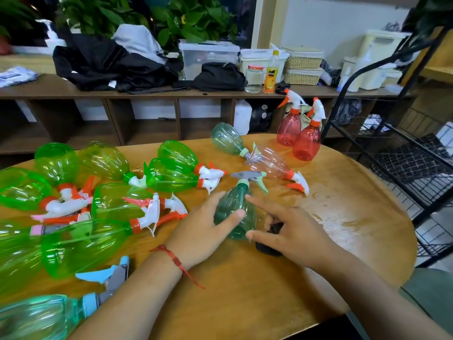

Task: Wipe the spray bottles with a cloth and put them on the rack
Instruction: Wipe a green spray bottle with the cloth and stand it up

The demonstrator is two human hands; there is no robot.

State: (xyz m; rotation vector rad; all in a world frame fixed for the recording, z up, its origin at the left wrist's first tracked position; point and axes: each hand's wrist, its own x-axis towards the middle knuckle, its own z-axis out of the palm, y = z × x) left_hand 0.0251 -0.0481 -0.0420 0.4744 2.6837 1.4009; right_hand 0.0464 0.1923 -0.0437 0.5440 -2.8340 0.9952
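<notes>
- The pale aqua bottle (36, 315) at the near left corner of the worktop (245, 290) is cut off by the frame. The left forearm passes just beside its blue trigger, so I judge that a careless pull of that arm could sweep it over the near edge.
- The left hand (206, 227) grips the teal bottle (235, 209), which lies on its side near the middle of the worktop with its nozzle pointing away. The thumb crosses the body and the fingers (213, 200) wrap its left side. The plastic is smooth and round, so it may twist or slip out once rubbing pressure comes on.
- The right hand (296, 234) stretches its index finger onto that bottle while its other fingers curl on a dark cloth (269, 249). The palm hides most of the cloth, so its size and dampness cannot be told. Bunched like this, it could miss parts of the bottle.
- Shiny patches on the worktop right of the hands may be wet or only glare; I cannot tell.
- The green bottles (115, 202) toward the left edge lie with their triggers tangled, so lifting one may drag its neighbours.
- Two red bottles (306, 141) stand at the far edge, and a bottle carried across could tip them.
- The rack (411, 165) stands beyond the right edge, partly out of frame. I cannot make out whether it holds any bottles.
</notes>
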